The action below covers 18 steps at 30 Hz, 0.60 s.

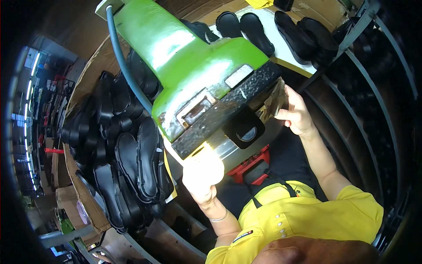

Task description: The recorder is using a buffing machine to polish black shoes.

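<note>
Head view, looking down over a yellow shirt (307,215) with a dark apron strap (281,185) across it

A large green machine head (189,57) fills the centre of the frame, tilted from upper left to lower right, with a rough black lower block (237,110) along its bottom edge. A blue-grey hose (121,61) runs down its left side from a white fitting at the top. Below the block sits a black shoe sole (244,130) against a round silvery plate (246,152); a bright work light washes out the area just left of it

Left hand (203,176): raised under the machine's lower left corner, strongly overexposed, fingers curled upward at the plate's edge. What it grips cannot be told through the glare. A thin bracelet (218,217) sits on the wrist

Right hand (295,115): at the right end of the black block, fingers pinched on a dull, brownish sheet-like piece (274,103) that hangs off the block's corner. The two hands are well apart, one at each end of the block

A red fixture (252,165) shows below the plate

Left of the machine, a cardboard box (81,193) holds a dense stack of black soles (127,158). At top, more black soles (255,28) lie in pairs on a pale table (285,48). Curved dark metal rack bars (365,101) sweep down the right side
</note>
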{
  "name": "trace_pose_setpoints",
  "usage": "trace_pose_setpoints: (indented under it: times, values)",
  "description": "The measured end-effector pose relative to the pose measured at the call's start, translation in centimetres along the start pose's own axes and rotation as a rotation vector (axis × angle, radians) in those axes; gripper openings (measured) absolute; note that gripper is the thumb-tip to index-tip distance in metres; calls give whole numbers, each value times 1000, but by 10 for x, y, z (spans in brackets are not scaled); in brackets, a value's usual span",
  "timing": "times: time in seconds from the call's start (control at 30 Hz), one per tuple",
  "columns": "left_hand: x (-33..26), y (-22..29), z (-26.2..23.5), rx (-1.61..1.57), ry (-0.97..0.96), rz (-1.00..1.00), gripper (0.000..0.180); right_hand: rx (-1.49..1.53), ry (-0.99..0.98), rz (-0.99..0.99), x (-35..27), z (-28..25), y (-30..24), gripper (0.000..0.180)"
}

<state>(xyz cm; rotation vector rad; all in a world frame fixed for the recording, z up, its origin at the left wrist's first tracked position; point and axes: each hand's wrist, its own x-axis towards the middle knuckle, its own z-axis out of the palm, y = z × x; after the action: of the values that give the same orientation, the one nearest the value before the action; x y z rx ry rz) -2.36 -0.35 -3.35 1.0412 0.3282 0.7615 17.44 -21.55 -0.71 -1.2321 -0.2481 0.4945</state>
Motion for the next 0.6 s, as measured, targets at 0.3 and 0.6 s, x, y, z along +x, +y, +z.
trace_pose_setpoints:
  times: [0.3, 0.6]
  values:
    - [-8, 18, -25, 235, 179, -105, 47, -16, 27, 80, -8, 25, 14, 45]
    - [-12, 22, -8, 311, 106, 89, 49, 88, 18, 99, -8, 14, 23, 41]
